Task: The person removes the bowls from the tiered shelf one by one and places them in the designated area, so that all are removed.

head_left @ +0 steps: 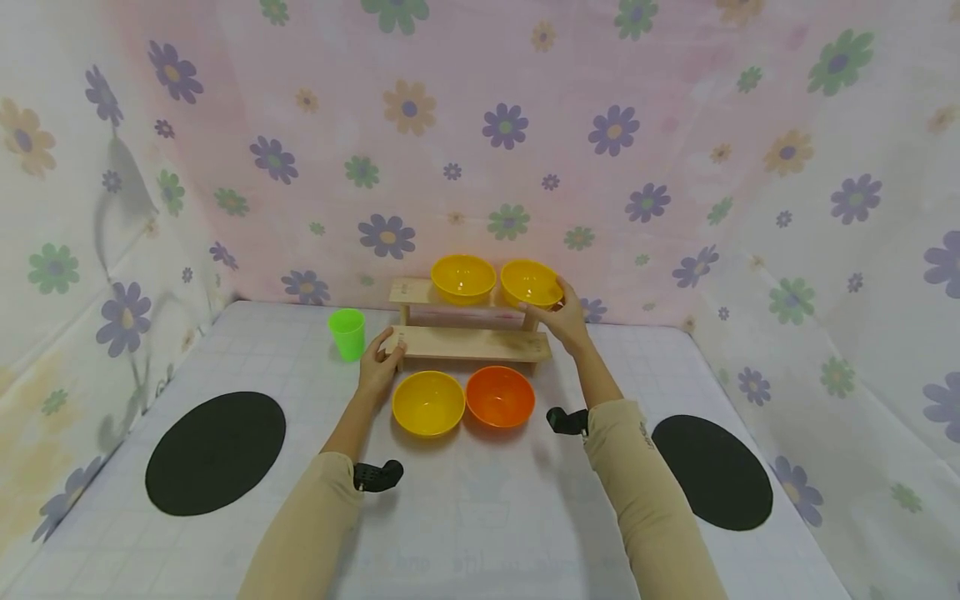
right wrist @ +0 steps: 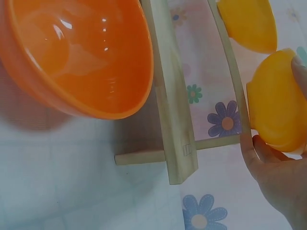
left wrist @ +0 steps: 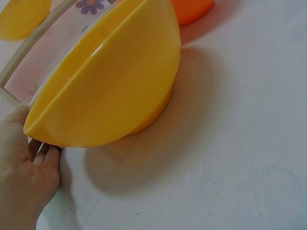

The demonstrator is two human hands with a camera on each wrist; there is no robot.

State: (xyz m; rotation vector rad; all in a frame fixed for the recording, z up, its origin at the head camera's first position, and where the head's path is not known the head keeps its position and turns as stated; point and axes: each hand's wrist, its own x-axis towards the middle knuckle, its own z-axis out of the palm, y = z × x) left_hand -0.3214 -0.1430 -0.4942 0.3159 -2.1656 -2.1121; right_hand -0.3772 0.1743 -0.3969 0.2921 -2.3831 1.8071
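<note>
A two-tier wooden shelf [head_left: 472, 342] stands at the back of the table. Two yellow bowls sit on its top tier, one on the left [head_left: 462, 277] and one on the right [head_left: 531, 283]. My right hand [head_left: 564, 321] grips the right one [right wrist: 278, 100], thumb by the top board's end. My left hand [head_left: 380, 362] holds the left end of the lower board [left wrist: 29, 45]. In front of the shelf a yellow bowl [head_left: 428, 403] and an orange bowl [head_left: 500, 396] stand side by side. The front yellow bowl [left wrist: 110, 81] fills the left wrist view, just beyond my left hand [left wrist: 24, 182].
A green cup [head_left: 347, 333] stands left of the shelf, close to my left hand. Two black round patches [head_left: 215, 451] [head_left: 712, 471] lie on the white table cover. Flowered cloth walls [head_left: 480, 150] close in the back and both sides.
</note>
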